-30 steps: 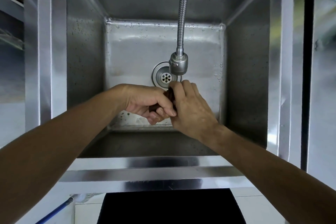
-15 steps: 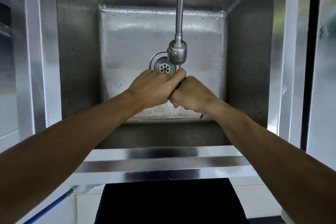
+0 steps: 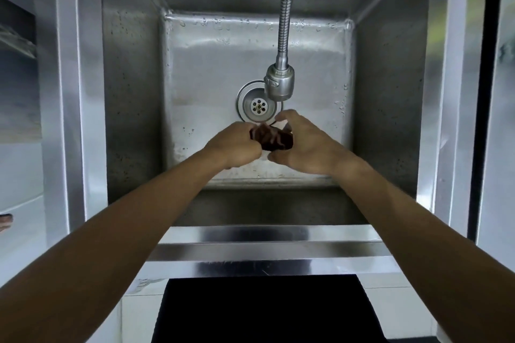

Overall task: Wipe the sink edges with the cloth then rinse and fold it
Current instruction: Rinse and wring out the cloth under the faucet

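Observation:
A small dark reddish-brown cloth (image 3: 274, 139), bunched into a wad, is held between both hands over the deep steel sink (image 3: 278, 234). My left hand (image 3: 234, 146) grips its left end in a fist. My right hand (image 3: 303, 145) clasps its right end, thumb on top. The hands hover just in front of the drain (image 3: 257, 105) and below the faucet head (image 3: 279, 83). No water stream is visible from the faucet.
The flexible metal faucet hose (image 3: 287, 8) hangs down the middle of the basin. Water drops dot the basin floor and back seam. Steel rims run along the left (image 3: 69, 92) and right (image 3: 451, 92) sides. A small brown object (image 3: 5, 222) shows at the left edge.
The fists, pressed tight together with the cloth hidden half a second ago, have drawn slightly apart, so the bunched cloth now shows between them.

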Demonstrator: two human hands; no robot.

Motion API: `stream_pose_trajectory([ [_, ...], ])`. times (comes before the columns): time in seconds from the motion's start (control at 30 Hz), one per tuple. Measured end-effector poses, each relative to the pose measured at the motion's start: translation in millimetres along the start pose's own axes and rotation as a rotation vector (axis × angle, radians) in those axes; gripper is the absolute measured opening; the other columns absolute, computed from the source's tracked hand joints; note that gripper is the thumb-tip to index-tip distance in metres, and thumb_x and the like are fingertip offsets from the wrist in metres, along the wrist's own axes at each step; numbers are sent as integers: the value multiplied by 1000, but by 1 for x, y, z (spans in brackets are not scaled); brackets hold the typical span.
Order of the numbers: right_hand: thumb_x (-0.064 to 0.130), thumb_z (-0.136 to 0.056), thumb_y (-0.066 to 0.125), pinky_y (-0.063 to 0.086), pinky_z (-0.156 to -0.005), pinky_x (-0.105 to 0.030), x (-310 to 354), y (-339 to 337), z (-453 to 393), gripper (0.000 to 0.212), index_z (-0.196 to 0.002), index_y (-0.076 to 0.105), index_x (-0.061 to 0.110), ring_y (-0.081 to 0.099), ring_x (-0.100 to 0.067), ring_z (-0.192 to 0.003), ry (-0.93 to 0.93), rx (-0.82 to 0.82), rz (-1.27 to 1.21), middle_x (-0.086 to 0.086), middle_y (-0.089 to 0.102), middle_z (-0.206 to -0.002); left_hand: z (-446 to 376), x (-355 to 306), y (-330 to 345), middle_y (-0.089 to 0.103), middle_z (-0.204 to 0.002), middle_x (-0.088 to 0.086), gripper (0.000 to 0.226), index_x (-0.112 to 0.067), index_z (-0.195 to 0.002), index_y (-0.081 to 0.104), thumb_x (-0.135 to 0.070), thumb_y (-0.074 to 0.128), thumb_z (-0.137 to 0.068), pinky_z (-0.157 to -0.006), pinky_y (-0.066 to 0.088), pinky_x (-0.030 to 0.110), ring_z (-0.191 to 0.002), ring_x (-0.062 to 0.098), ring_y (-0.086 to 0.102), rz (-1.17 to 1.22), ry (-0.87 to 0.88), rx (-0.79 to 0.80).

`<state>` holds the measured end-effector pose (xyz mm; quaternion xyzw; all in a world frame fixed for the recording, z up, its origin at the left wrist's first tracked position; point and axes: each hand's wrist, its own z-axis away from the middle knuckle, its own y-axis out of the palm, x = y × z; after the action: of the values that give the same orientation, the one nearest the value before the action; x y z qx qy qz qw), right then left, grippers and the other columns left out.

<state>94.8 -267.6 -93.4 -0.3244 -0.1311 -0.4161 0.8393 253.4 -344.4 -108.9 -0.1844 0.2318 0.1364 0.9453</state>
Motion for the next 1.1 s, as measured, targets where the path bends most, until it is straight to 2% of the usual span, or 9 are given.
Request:
stream_pose_trajectory([
  [0.07,28,-85,76,26,-119,-42,-2,14,12,87,-155,25,26,43,-27,-137,-28,-193,244,-5,45,-147,-6,8,-2,45,-58,-1,10,-16,-88,60,-7,61,-86,-44,28,20,-45,13,36,254,-217,173],
  [0.2,8,-77,74,36,-116,-46,-8,46,22,86,-154,34,11,45,-35,-138,-239,-483,544,-18,43,-153,-11,17,-2,31,-49,-8,42,-24,-59,39,-11,59,-93,-39,21,17,-39,7,24,434,-337,484],
  [0.3,3,-73,69,39,-112,-51,-9,42,17,78,-146,41,11,50,-38,-135,-464,-484,624,-19,52,-146,-3,12,-13,33,-43,-11,47,-25,-48,46,-11,62,-89,-39,18,15,-34,2,26,482,-259,797],
  [0.37,2,-74,73,48,-88,-44,1,32,13,76,-141,40,14,63,-37,-114,-496,-378,501,-14,61,-129,0,9,-20,34,-41,-11,43,-25,-47,47,-13,64,-84,-40,17,16,-33,1,28,472,-214,903],
  [0.57,50,-81,77,36,-47,-28,18,27,11,85,-146,30,22,65,-29,-57,-536,-469,596,-6,67,-102,3,2,-45,35,-40,-8,42,-23,-46,45,-9,63,-81,-40,23,16,-32,2,30,333,-202,952],
  [0.67,36,-82,79,43,-49,-32,20,21,14,93,-154,21,27,64,-27,-68,-592,-529,665,-8,62,-105,5,-3,-47,35,-41,-8,36,-22,-51,49,-8,63,-81,-41,21,17,-33,3,28,329,-173,967],
  [0.8,-5,-73,74,50,-67,-37,25,17,23,82,-147,41,12,63,-33,-103,-593,-466,567,-15,55,-132,3,-2,-47,34,-41,-9,28,-21,-59,60,-7,60,-83,-42,17,18,-33,2,27,466,-125,904],
  [1.0,35,-92,69,44,-53,-32,36,29,18,42,-119,48,10,67,-27,-71,-350,-404,710,-7,63,-98,0,-9,-47,32,-41,-8,51,-22,-43,44,-6,64,-87,-41,20,18,-34,4,27,213,-154,881],
  [1.1,28,-102,51,42,-58,-34,41,22,13,19,-112,54,12,71,-29,-74,-317,-226,845,-3,71,-90,-3,-21,-39,32,-44,-5,54,-23,-46,42,-10,66,-93,-43,20,20,-38,9,24,-190,-173,808],
])
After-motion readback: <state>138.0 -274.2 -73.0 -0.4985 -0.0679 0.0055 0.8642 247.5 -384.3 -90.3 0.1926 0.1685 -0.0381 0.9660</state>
